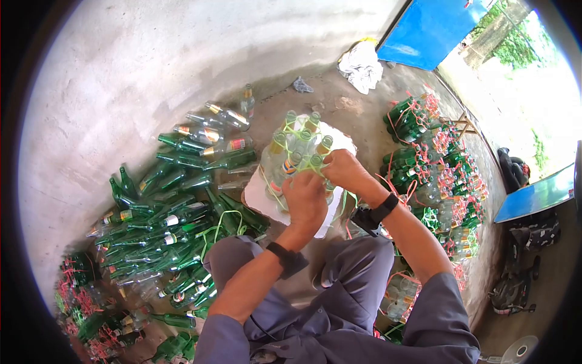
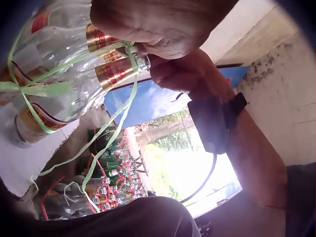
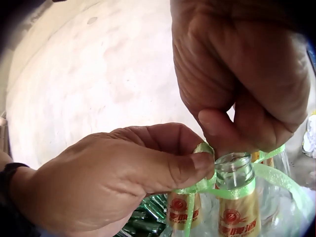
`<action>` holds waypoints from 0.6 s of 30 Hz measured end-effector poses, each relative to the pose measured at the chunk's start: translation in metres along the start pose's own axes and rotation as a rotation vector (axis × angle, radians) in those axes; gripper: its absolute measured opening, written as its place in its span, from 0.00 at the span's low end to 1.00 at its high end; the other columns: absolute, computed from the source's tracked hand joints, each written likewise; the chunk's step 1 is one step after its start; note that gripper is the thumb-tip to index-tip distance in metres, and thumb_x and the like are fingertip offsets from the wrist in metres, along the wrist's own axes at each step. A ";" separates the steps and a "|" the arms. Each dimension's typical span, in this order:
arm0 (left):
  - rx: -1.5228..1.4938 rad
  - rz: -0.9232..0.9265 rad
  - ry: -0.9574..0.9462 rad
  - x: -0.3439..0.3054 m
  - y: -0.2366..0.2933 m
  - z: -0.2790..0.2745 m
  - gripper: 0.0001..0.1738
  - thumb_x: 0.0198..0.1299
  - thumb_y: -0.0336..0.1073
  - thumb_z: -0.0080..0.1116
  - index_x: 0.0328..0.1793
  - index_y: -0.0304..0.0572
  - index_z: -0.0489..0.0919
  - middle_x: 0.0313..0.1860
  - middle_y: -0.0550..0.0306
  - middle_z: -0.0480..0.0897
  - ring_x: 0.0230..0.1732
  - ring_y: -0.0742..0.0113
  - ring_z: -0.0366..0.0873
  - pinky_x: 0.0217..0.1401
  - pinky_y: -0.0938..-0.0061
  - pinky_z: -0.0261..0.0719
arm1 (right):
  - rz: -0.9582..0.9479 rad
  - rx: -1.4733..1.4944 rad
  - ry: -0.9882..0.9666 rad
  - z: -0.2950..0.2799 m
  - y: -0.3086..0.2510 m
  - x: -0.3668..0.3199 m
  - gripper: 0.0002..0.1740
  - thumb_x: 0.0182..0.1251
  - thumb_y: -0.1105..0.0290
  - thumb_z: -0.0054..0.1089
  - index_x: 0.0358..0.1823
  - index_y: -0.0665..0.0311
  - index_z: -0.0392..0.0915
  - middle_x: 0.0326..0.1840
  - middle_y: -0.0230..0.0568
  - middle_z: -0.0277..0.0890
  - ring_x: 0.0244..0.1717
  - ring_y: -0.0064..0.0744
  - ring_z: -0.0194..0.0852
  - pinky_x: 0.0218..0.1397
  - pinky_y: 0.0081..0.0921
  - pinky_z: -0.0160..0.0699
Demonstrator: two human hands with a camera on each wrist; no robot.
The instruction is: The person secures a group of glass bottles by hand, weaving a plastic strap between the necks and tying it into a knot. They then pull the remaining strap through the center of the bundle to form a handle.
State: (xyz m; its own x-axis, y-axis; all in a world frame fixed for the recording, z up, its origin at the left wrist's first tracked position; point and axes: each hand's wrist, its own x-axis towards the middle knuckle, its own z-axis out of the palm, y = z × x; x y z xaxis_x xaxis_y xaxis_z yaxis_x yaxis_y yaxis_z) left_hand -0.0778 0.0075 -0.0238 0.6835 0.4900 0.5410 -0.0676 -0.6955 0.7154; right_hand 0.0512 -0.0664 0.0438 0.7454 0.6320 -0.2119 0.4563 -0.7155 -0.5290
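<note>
Several clear glass bottles (image 1: 277, 151) with gold neck labels stand bunched upright on a white board (image 1: 339, 141), green strap wound around their necks. In the right wrist view, my left hand (image 3: 113, 173) pinches the green strap (image 3: 203, 185) between thumb and forefinger beside a bottle mouth (image 3: 234, 170). My right hand (image 3: 242, 74) is just above that mouth, fingers curled; what its fingertips hold is hidden. In the left wrist view, a loose length of strap (image 2: 111, 131) hangs from the bottle necks. Both hands (image 1: 306, 197) (image 1: 350, 173) meet at the near side of the bunch.
Loose green bottles (image 1: 163, 218) lie piled on the left. Bundles tied with red strap (image 1: 424, 164) stand on the right. A pale wall (image 1: 151, 60) rises behind, with a white cloth (image 1: 362, 65) near a blue door (image 1: 421, 33). My knees (image 1: 364, 261) are close to the board.
</note>
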 end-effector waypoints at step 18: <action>0.004 -0.032 -0.025 -0.010 0.010 -0.015 0.17 0.50 0.25 0.69 0.47 0.50 0.85 0.57 0.55 0.77 0.63 0.50 0.73 0.63 0.52 0.64 | 0.118 0.299 -0.129 -0.004 -0.011 -0.007 0.27 0.60 0.70 0.66 0.53 0.89 0.76 0.25 0.42 0.78 0.23 0.26 0.76 0.25 0.27 0.74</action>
State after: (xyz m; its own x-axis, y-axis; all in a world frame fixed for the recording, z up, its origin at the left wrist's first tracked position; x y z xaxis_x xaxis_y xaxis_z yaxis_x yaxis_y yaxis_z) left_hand -0.0959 0.0034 -0.0157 0.7035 0.4986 0.5064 -0.0428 -0.6815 0.7305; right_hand 0.0427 -0.0647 0.0541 0.7083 0.5963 -0.3779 0.1935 -0.6788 -0.7083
